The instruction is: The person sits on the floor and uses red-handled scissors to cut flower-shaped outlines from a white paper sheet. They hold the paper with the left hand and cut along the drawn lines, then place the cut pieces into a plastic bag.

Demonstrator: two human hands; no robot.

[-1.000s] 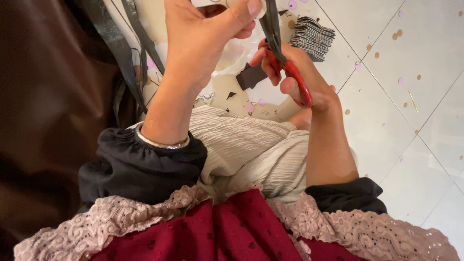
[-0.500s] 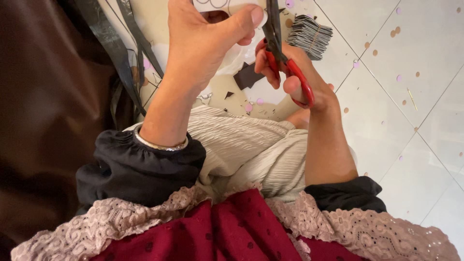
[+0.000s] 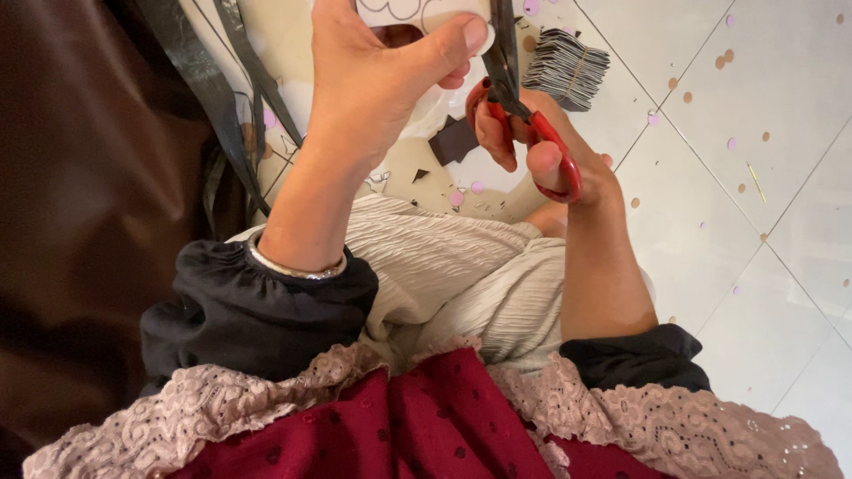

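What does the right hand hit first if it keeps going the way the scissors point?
Probably the white sheet held by the left hand. The right hand aims the red-handled scissors up-frame, blades right beside the sheet's edge. The blade tips run off the frame, so contact is unclear.

Soft, even daylight fills the head view, brightest over the white tiled floor [image 3: 754, 106] at right, where the glazed surface shows a pale sheen but no hard glare. The left side falls off into a dim brown mass, underexposed and without detail. Shadows are faint and diffuse, gathering beneath the left hand [image 3: 373, 80] and along the right hand [image 3: 541, 146]. Focus is fairly crisp on skin and on the lace trim [image 3: 266, 399]; the top edge, cropped tight, looks slightly soft, with mild wide-angle stretch toward the corners.
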